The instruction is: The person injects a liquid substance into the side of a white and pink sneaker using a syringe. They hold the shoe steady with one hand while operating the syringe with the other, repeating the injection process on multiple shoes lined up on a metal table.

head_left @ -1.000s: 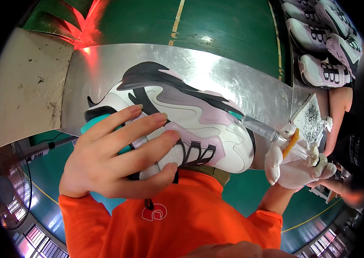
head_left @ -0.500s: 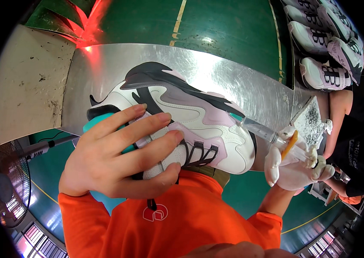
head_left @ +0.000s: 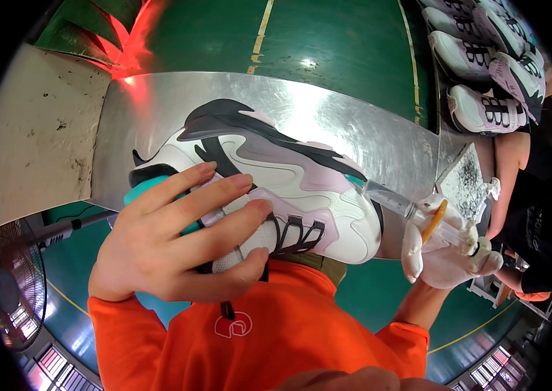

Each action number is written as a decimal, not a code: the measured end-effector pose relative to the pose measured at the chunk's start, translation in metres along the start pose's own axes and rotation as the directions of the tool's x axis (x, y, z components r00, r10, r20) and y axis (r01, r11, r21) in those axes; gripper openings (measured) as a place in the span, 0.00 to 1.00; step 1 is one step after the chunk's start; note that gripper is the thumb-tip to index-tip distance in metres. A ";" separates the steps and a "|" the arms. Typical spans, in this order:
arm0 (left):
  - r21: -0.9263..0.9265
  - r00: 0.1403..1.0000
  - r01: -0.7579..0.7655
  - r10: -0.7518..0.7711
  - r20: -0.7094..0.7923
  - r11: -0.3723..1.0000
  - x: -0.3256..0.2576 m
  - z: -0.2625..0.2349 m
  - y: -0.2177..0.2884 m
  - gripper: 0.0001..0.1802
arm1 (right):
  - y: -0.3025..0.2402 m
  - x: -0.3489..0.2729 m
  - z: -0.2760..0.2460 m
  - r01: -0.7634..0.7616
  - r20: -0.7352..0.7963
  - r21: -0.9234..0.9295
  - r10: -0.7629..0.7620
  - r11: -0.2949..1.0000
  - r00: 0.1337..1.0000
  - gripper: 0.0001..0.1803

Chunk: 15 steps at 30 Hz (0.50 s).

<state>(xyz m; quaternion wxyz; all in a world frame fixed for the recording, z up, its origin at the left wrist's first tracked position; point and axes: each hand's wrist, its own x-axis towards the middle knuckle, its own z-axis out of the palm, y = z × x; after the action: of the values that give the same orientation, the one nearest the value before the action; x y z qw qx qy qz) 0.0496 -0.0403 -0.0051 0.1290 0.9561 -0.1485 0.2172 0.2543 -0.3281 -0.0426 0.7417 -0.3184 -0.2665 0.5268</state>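
Note:
A white, lilac and black sneaker (head_left: 276, 171) lies on its side across the metal table, its sole edge facing away from me and its toe to the right. Something teal (head_left: 140, 190) fills its ankle opening. My bare left hand (head_left: 175, 238) grips it over the tongue and collar, fingers spread, thumb hidden. In my right hand (head_left: 448, 254), whose fingers wear white finger covers, is a clear syringe (head_left: 388, 198). Its teal tip (head_left: 354, 180) meets the seam between sole and upper near the toe. A yellow-orange strip (head_left: 435, 220) sits by the right fingers.
Behind the sneaker stretches the metal table (head_left: 152, 124). More sneakers (head_left: 484, 111) stand in rows at the far right. A black-smudged white pad (head_left: 463, 179) lies near my right hand, beside another person's arm (head_left: 509, 176). Red light (head_left: 129, 72) glows far left; a fan (head_left: 12, 280) stands left.
The whole scene has shifted slightly left in the picture. Both hands keep their hold, and the syringe tip remains at nearly the same spot on the sneaker's seam.

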 end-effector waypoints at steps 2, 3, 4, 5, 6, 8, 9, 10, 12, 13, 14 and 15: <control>0.000 1.000 -0.001 0.001 0.010 1.000 0.002 -0.001 0.000 0.14 | -0.001 -0.003 0.002 0.010 -0.017 0.017 -0.009 1.000 1.000 0.61; 0.001 1.000 -0.001 0.001 0.016 1.000 0.002 -0.001 0.000 0.14 | -0.001 -0.005 0.003 0.014 -0.024 0.025 -0.014 1.000 1.000 0.62; 0.010 1.000 -0.015 0.015 0.017 1.000 0.003 -0.001 0.000 0.13 | -0.001 -0.006 0.003 0.020 -0.031 0.033 -0.019 0.999 0.999 0.62; 0.019 0.999 -0.028 0.028 0.019 0.999 0.003 -0.002 -0.001 0.11 | -0.001 -0.007 0.003 0.022 -0.037 0.036 -0.021 0.999 0.999 0.62; 0.027 0.999 -0.043 0.042 0.021 0.999 0.004 -0.002 -0.001 0.10 | -0.001 -0.009 0.003 0.026 -0.044 0.043 -0.024 0.999 0.999 0.63; 0.035 0.999 -0.045 0.044 0.019 0.998 0.005 -0.002 -0.001 0.10 | -0.002 -0.012 0.003 0.029 -0.057 0.046 -0.026 0.999 0.998 0.63; 0.039 0.999 -0.045 0.045 0.019 0.998 0.005 -0.003 -0.001 0.10 | -0.002 -0.013 0.004 0.030 -0.065 0.048 -0.027 0.998 0.998 0.64; 0.037 0.999 -0.046 0.045 0.022 0.998 0.005 -0.004 0.000 0.10 | -0.003 -0.014 0.005 0.032 -0.072 0.051 -0.028 0.998 0.997 0.64; 0.036 0.999 -0.046 0.045 0.028 0.998 0.006 -0.004 0.000 0.11 | -0.003 -0.016 0.005 0.031 -0.083 0.058 -0.027 0.998 0.996 0.65; 0.035 0.998 -0.047 0.046 0.033 0.998 0.006 -0.004 0.000 0.11 | -0.004 -0.017 0.004 0.033 -0.091 0.060 -0.027 0.998 0.995 0.65; 0.034 0.998 -0.048 0.046 0.039 0.998 0.006 -0.004 0.000 0.11 | -0.003 -0.019 0.003 0.032 -0.099 0.063 -0.026 0.998 0.995 0.65; 0.033 0.998 -0.049 0.048 0.043 0.998 0.006 -0.004 0.000 0.11 | -0.003 -0.020 0.003 0.032 -0.104 0.065 -0.025 0.997 0.994 0.66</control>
<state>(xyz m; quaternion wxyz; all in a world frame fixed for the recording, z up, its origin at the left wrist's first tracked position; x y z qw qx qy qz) 0.0535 -0.0399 0.0015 0.1043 0.9586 -0.1707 0.2024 0.2476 -0.3474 -0.0391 0.7722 -0.3164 -0.2145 0.5076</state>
